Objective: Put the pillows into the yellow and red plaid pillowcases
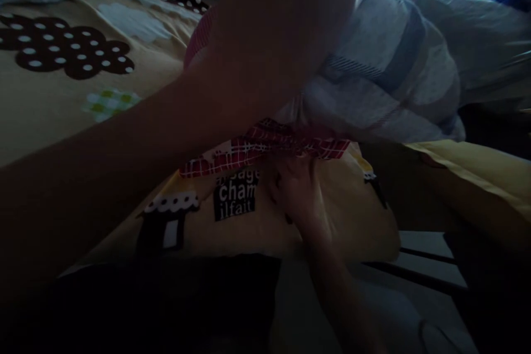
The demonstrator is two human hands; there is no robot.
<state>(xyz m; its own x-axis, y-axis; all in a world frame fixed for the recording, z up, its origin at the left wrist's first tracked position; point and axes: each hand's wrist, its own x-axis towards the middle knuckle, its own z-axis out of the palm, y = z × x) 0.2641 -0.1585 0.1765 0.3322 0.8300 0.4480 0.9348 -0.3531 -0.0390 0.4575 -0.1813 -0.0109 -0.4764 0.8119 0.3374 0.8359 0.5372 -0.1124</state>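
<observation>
The left hand [269, 38] is raised and closed on a bunch of the pale striped duvet [385, 66], holding it up off the bed [50, 110] so the edge beneath shows. The right hand [296, 191] lies lower, its fingers pinching the yellow printed cover [240, 215] at its red checked border [265, 149], which keeps that edge taut near the bed's side.

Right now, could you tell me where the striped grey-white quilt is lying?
In the head view the striped grey-white quilt is bunched at upper right on the yellow patterned sheet, with the left hand gripping its near edge, above the right hand.
</observation>
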